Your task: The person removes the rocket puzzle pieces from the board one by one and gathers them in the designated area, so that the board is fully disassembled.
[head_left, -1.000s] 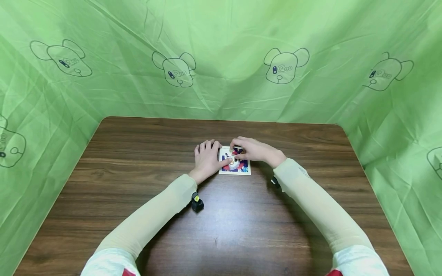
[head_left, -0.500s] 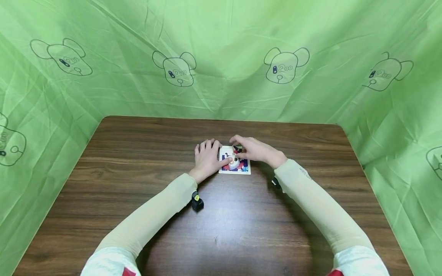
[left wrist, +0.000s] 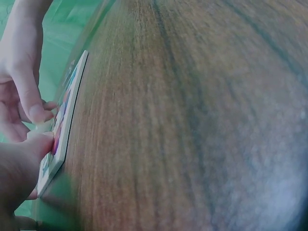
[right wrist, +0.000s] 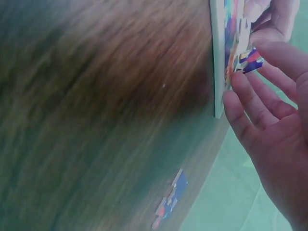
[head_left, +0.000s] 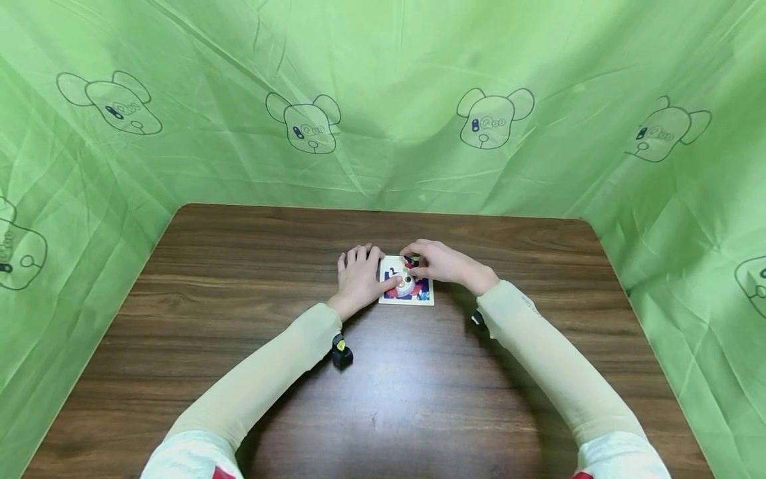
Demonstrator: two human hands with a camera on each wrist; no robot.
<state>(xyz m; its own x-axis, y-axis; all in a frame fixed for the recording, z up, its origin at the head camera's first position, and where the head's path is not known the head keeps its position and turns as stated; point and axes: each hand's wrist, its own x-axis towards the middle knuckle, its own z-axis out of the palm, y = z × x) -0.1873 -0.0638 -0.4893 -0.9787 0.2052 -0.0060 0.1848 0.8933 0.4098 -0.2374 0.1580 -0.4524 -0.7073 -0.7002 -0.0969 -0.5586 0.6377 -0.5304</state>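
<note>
A small square jigsaw puzzle [head_left: 413,304] with a white border and a colourful cartoon picture lies on the table. My left hand [head_left: 359,276] rests along its left edge, fingers spread and fairly straight, the thumb pressing on the picture. From the right, my right hand [head_left: 447,264] reaches over the upper part of the puzzle. Its thumb and fingers pinch a blue-and-red puzzle piece [right wrist: 252,61], tilted up off the board in the right wrist view. In the left wrist view, the thumbs of both hands meet close together over the board's face. My right fingers hide part of the picture.
Another blue-and-red puzzle piece [right wrist: 171,197] lies loose on the table in the right wrist view, apart from the board. The brown wooden table [head_left: 383,412] is surrounded by green curtains [head_left: 395,153] at the back and sides.
My right index finger lifts, then comes back down, and the piece between my right fingers shifts slightly. My left hand and the puzzle stay in place.
</note>
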